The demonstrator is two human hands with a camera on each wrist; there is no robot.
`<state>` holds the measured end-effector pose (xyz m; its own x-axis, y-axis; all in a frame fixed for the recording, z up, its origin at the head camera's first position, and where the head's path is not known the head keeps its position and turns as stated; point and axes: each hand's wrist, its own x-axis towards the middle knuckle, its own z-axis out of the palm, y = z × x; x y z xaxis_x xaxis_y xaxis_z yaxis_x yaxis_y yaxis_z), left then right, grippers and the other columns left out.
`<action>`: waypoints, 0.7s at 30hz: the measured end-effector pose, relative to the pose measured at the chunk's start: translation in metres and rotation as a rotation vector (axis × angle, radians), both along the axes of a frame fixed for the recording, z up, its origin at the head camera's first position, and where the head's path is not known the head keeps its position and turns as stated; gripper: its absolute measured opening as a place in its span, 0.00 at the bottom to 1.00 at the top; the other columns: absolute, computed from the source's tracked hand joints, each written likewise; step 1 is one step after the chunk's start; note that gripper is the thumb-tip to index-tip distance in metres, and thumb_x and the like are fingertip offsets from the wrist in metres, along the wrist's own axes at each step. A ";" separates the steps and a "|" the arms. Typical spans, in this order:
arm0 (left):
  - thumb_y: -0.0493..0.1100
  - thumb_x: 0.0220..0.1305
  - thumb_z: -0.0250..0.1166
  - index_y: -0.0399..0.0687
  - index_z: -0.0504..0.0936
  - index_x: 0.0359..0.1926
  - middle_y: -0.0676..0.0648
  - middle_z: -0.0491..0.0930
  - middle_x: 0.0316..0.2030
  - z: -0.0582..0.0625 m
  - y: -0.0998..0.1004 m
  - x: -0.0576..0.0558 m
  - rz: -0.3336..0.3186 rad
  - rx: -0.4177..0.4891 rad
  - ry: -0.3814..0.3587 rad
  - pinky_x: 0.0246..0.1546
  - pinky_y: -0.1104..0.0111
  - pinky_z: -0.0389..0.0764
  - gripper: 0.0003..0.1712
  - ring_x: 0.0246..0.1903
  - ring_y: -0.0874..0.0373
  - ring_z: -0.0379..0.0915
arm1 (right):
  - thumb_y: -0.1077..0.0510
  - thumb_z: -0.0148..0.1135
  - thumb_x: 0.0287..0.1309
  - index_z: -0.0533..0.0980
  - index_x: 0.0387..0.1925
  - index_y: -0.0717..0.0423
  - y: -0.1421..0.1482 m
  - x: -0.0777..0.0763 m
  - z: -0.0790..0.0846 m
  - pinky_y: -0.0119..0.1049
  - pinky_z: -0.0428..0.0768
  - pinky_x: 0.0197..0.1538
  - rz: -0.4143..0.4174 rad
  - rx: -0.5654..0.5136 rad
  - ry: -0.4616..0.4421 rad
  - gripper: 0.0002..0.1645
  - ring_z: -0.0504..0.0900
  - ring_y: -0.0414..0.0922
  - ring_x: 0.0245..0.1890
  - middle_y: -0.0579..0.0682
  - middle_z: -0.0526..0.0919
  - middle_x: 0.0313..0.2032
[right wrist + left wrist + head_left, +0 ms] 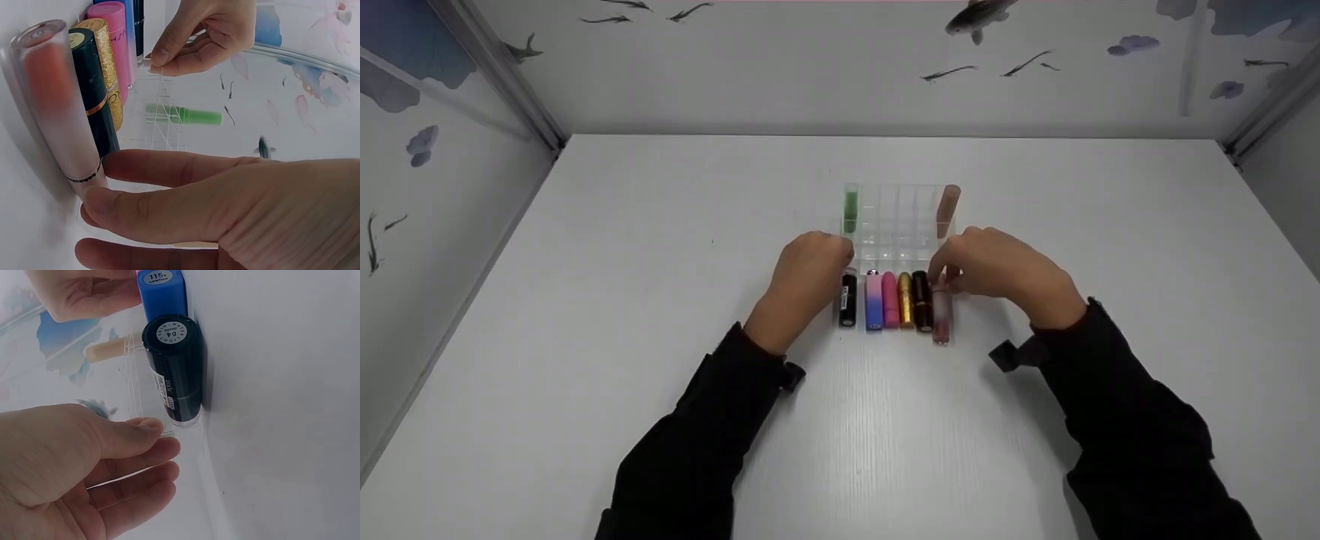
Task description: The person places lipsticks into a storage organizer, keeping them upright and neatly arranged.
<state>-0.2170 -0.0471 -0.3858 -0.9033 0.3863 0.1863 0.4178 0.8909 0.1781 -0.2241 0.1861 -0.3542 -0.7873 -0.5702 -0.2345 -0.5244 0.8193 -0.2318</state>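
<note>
A clear compartment organizer [891, 214] lies on the table, a green tube [850, 210] in its left end slot and a brownish tube [949, 206] leaning at its right end. My left hand [812, 261] pinches the organizer's near left corner between thumb and index finger. With thumb and fingers, my right hand [997, 262] pinches the far end of a frosted lip gloss tube [59, 101]. Along the organizer's near edge lie a black tube [174, 377], a blue-pink lipstick [874, 304], a pink lipstick [890, 300], a gold lipstick [906, 300] and a dark gold-banded lipstick [93, 90].
The white table [622, 300] extends around the row on all sides. Printed panels [750, 75] with fish and leaf shapes enclose its back and sides. A dark strap end [1012, 356] sticks out from my right sleeve.
</note>
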 end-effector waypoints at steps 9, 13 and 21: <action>0.30 0.56 0.62 0.44 0.86 0.37 0.46 0.85 0.31 0.000 0.000 0.000 0.012 -0.010 -0.013 0.33 0.64 0.80 0.10 0.30 0.54 0.79 | 0.68 0.68 0.47 0.85 0.38 0.50 -0.002 0.002 0.000 0.44 0.80 0.43 -0.017 0.036 -0.007 0.16 0.84 0.45 0.36 0.50 0.87 0.34; 0.29 0.56 0.61 0.44 0.86 0.36 0.46 0.85 0.31 -0.001 0.000 0.000 0.016 -0.012 -0.015 0.32 0.64 0.79 0.10 0.30 0.54 0.78 | 0.68 0.68 0.47 0.85 0.38 0.50 -0.002 0.003 0.000 0.44 0.80 0.43 -0.026 0.057 -0.007 0.15 0.83 0.45 0.36 0.50 0.87 0.34; 0.29 0.56 0.62 0.44 0.86 0.37 0.46 0.85 0.32 0.000 0.001 0.001 0.019 -0.009 -0.015 0.33 0.66 0.81 0.11 0.32 0.56 0.80 | 0.68 0.67 0.48 0.84 0.40 0.51 -0.001 0.004 0.001 0.44 0.79 0.42 -0.091 0.089 -0.047 0.16 0.80 0.46 0.33 0.51 0.85 0.35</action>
<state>-0.2162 -0.0460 -0.3854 -0.9133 0.3704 0.1693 0.3978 0.9003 0.1766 -0.2202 0.1852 -0.3529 -0.8216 -0.4726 -0.3187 -0.4377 0.8813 -0.1783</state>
